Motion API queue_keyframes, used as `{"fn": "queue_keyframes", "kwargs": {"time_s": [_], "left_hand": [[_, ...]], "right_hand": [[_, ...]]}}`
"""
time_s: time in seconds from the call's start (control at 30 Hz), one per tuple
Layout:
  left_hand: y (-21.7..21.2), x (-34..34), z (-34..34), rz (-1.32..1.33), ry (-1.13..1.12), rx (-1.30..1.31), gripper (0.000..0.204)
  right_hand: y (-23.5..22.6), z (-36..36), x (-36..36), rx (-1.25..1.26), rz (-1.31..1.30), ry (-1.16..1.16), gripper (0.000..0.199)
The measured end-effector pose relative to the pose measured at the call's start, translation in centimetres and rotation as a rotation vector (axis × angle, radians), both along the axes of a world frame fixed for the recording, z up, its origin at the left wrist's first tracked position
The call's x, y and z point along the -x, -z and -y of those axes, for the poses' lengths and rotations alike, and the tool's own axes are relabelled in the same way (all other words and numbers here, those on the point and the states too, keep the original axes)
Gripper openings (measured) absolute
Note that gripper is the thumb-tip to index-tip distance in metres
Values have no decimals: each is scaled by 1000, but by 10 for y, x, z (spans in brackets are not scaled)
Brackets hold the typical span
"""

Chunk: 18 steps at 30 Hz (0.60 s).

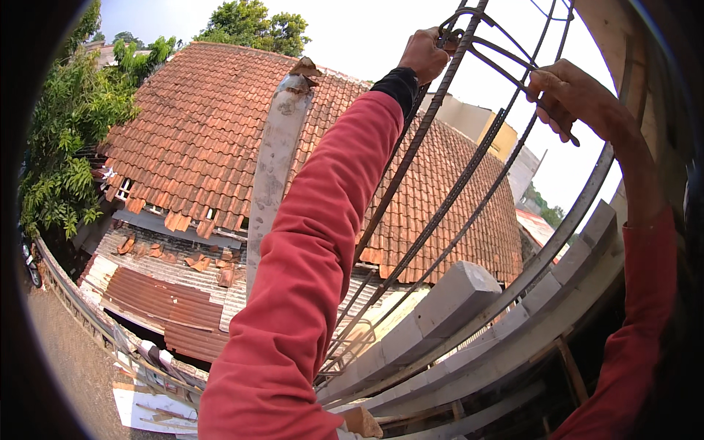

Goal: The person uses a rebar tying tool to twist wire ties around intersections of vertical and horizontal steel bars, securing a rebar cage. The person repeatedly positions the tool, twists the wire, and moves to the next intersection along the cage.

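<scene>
My left hand [425,56] is raised and closed beside a thick vertical rebar [420,139], where dark steel pieces meet. What its fingers pinch is hidden. To the right, my right hand [563,95] is curled around the long dark handles of what look like pincers [497,64]. Their head end lies at the rebar near my left hand, and one handle tip pokes out below my right palm. Thinner steel stirrups [506,33] circle the upright bars at the top. More rebars [458,189] slant down between my arms.
A row of pale blocks [455,293] runs along the lower right, with a curved-looking beam [543,257] beside it. A weathered pale post [277,139] stands left. Beyond are a tiled roof [198,117], rusty corrugated sheets [165,297], trees [81,139] and ground far below.
</scene>
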<state>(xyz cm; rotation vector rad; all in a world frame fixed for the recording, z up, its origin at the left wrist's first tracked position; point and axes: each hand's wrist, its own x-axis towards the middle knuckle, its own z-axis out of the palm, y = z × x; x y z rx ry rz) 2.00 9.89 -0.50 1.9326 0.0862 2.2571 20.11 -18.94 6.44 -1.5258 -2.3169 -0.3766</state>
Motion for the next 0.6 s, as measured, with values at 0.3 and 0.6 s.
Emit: {"fn": "queue_keyframes", "kwargs": {"time_s": [0.3, 0.6], "left_hand": [[1, 2, 2, -10, -39, 8, 31], [4, 3, 8, -6, -132, -21, 31]], "right_hand": [[96, -64, -29, 442, -779, -462, 29], [115, -43, 3, -141, -285, -6, 65]]}}
